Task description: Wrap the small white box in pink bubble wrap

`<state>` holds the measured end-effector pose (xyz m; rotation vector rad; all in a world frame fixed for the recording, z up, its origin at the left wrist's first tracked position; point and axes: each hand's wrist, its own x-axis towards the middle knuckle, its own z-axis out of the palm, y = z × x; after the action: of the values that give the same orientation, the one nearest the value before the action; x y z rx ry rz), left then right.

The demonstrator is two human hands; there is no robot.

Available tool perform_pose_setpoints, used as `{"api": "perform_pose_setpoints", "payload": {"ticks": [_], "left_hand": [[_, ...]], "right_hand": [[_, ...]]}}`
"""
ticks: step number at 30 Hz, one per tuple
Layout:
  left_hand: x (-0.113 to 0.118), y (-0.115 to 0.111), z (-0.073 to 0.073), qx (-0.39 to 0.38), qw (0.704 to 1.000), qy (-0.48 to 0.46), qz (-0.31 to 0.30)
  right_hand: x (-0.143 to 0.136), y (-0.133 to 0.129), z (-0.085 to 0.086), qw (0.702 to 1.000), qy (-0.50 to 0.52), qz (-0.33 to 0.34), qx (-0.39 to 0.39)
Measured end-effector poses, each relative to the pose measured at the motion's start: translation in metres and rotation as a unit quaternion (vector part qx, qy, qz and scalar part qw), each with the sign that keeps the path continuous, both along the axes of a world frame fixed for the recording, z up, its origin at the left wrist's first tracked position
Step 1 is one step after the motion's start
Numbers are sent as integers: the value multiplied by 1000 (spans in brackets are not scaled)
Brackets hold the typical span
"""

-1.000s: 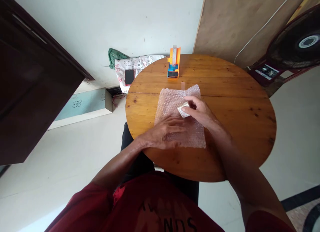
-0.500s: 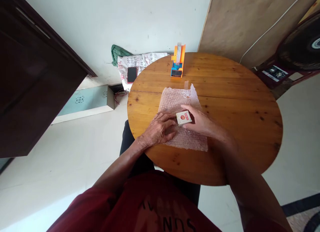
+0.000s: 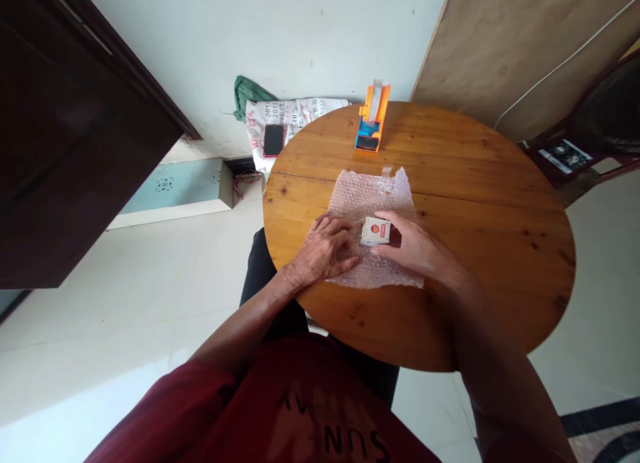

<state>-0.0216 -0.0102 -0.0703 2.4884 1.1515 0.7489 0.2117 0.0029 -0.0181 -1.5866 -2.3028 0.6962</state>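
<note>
A sheet of bubble wrap (image 3: 370, 188) lies on the round wooden table in front of me. Over its middle is a small white cardboard box (image 3: 376, 231) with a red round mark on top. My right hand (image 3: 413, 243) grips the box from the right, thumb on the near side and fingers on the far side. To the left, my left hand (image 3: 327, 250) rests on the bubble wrap, its fingers apart and slightly bent, holding nothing. A small gap separates its fingertips from the box.
An orange and blue tape dispenser (image 3: 373, 116) stands at the far edge of the wooden table (image 3: 480, 183). Beyond the table's left edge, a phone (image 3: 273, 140) lies on a printed white sack (image 3: 305, 113), beside a green bag (image 3: 250, 93).
The box has turned in my right hand, so its near side now shows. My left fingers, earlier against the box, are now a little apart from it. The whole view has shifted slightly.
</note>
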Motion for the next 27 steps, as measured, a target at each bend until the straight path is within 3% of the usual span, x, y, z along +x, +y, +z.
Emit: {"api": "perform_pose_setpoints", "payload": {"ticks": [7,27], "left_hand": [[0,0,-2,-3,1000,1,3],[0,-1,-1,0,1000,-3,8]], "right_hand": [[0,1,3,998,-51,3,21],[-4,0,7,997,-66,26,23]]}}
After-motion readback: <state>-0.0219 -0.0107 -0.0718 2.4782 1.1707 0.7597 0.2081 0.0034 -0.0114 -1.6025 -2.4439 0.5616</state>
